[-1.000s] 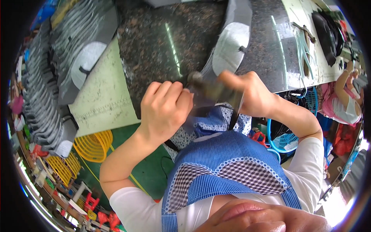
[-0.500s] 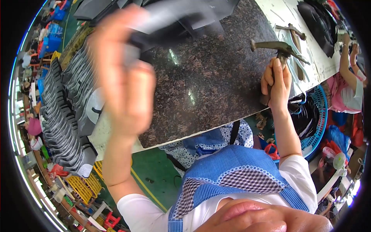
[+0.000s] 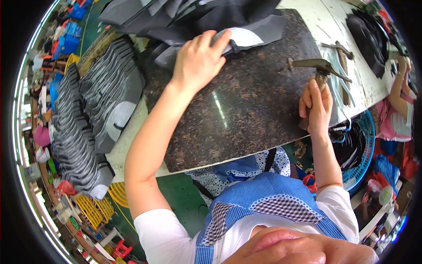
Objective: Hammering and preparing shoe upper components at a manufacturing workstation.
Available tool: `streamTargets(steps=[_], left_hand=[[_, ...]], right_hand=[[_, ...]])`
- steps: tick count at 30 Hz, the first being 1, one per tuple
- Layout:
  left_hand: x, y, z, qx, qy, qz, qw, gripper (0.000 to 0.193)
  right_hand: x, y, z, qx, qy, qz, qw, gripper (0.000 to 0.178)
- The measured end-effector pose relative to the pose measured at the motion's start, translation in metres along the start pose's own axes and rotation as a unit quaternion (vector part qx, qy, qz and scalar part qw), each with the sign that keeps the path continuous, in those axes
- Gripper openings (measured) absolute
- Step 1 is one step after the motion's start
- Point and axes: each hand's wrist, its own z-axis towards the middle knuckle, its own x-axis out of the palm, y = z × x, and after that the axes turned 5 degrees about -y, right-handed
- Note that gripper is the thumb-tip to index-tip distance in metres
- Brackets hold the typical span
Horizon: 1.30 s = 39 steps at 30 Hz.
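Note:
My right hand (image 3: 316, 105) is closed round the wooden handle of a hammer (image 3: 315, 65), its metal head raised over the right edge of a dark speckled stone slab (image 3: 228, 105). My left hand (image 3: 200, 61) reaches to the far side of the slab. It grips the near edge of a flat black piece (image 3: 270, 33) with a whitish rounded patch, thumb and forefinger spread at the edge. Part of that piece is hidden under the hand. Behind it lies a loose pile of similar black pieces (image 3: 193, 15).
Two rows of stacked black pieces (image 3: 107, 88) stand at the table's left. A second hammer (image 3: 343, 66) and a black bundle (image 3: 367, 42) lie at the right. Below the table's right edge is a blue basket (image 3: 368, 136). Another person's arm (image 3: 398, 92) shows at far right.
My left hand, blurred and nearer on the left before, has moved forward and right onto the black piece. My right hand still holds the hammer in nearly the same place.

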Motion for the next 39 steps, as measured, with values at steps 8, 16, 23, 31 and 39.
streamTargets(steps=[8,16,23,31,39], left_hand=[[-0.054,0.006,-0.052,-0.004,-0.139,-0.032,0.990,0.075],[-0.118,0.094,-0.209,-0.293,0.005,0.129,0.947,0.053],[-0.145,0.105,-0.160,-0.499,0.136,0.020,0.856,0.041],[-0.183,0.002,-0.147,-0.253,0.235,-0.368,0.863,0.032],[-0.105,-0.041,-0.099,-0.198,0.317,-0.600,0.707,0.069]], right_hand=[[-0.025,-0.011,0.006,-0.029,-0.052,0.022,0.998,0.017],[-0.013,-0.008,0.011,-0.037,-0.009,-0.036,0.999,0.017],[-0.012,-0.010,0.009,-0.034,-0.005,-0.056,0.998,0.017],[-0.017,-0.007,0.007,-0.034,-0.010,-0.073,0.997,0.017],[0.028,0.014,-0.028,0.063,0.265,-0.021,0.962,0.048]])
